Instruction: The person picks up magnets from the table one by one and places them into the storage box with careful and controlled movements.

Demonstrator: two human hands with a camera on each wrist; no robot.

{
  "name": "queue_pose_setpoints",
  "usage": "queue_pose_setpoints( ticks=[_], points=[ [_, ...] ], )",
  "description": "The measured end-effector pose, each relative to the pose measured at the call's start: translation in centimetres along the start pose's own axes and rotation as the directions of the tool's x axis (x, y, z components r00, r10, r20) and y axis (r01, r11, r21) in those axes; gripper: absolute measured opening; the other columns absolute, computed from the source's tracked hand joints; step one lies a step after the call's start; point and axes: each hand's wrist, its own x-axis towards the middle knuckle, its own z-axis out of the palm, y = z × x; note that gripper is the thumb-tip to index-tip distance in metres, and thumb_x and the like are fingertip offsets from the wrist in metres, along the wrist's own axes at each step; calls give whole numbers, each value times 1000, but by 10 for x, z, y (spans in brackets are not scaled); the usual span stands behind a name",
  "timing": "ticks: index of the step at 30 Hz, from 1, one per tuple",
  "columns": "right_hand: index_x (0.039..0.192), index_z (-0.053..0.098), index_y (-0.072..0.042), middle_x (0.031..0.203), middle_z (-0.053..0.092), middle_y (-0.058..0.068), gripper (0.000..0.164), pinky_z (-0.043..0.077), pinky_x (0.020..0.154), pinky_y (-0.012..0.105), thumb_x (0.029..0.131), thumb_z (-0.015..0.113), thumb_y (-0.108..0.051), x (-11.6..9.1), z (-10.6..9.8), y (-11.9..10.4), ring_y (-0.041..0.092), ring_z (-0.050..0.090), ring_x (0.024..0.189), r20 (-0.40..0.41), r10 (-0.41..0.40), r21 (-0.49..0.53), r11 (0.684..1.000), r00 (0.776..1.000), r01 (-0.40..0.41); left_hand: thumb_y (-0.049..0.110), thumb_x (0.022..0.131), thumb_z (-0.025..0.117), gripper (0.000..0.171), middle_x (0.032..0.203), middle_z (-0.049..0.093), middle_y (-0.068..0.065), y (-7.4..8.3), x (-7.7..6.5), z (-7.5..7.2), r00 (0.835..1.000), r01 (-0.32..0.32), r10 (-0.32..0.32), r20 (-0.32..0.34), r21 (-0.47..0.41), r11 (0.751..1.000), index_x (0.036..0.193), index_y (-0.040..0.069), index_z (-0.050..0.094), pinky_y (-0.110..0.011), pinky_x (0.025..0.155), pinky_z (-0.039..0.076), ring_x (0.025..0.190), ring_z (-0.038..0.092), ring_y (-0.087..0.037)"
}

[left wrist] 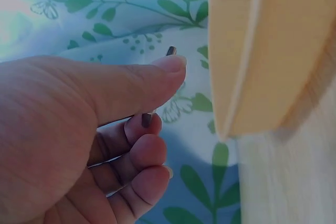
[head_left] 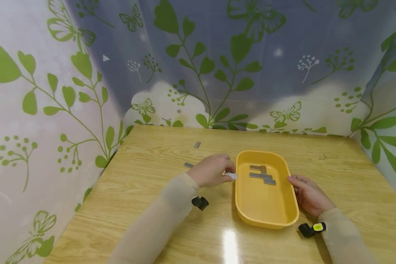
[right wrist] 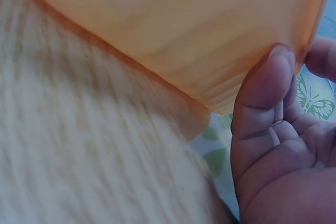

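My left hand (head_left: 215, 170) pinches a small flat metal bar (head_left: 231, 175) between thumb and fingers, right beside the left rim of a yellow plastic tray (head_left: 267, 209). In the left wrist view the bar (left wrist: 171, 51) appears edge-on, its end sticking out past the thumb. My right hand (head_left: 311, 194) grips the right side of the tray, thumb at the rim; the right wrist view shows the thumb (right wrist: 262, 98) against the tray wall. Inside the tray several grey metal bars (head_left: 261, 175) lie flat, grouped together on the bottom.
Two more metal bars lie on the wooden table (head_left: 151, 161) left of the tray: one bar (head_left: 197, 145) farther back, the other bar (head_left: 189, 165) beside the left hand. A curtain (head_left: 198, 73) with green leaves and butterflies hangs behind the table and at both sides.
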Motion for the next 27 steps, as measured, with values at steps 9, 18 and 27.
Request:
queue_pose_setpoints(
  ticks=[9,18,27],
  points=[
    [99,59,-6,91,69,3,27,55,73,33,105,41,-24,-2,-2,3,15,66,82,12,-10,10,1000,1000,10,29,89,71,20,94,60,9,31,36,-4,998,-50,48,41,37,998,103,16,71,-15,76,42,83,52,-3],
    [99,59,-7,91,67,1,26,54,74,33,105,43,-26,0,0,1,14,64,84,-31,0,-21,1000,1000,-1,30,88,72,13,88,59,12,54,67,6,992,-72,67,107,43,997,95,19,70,-15,71,41,77,51,-2],
    [99,61,-9,93,68,1,27,54,75,33,105,41,-26,0,-1,1,15,65,87,9,-8,-12,1000,1000,8,33,89,71,13,78,58,14,71,98,17,986,-8,3,169,29,1000,85,21,66,-14,65,40,69,51,-2]
  ],
)
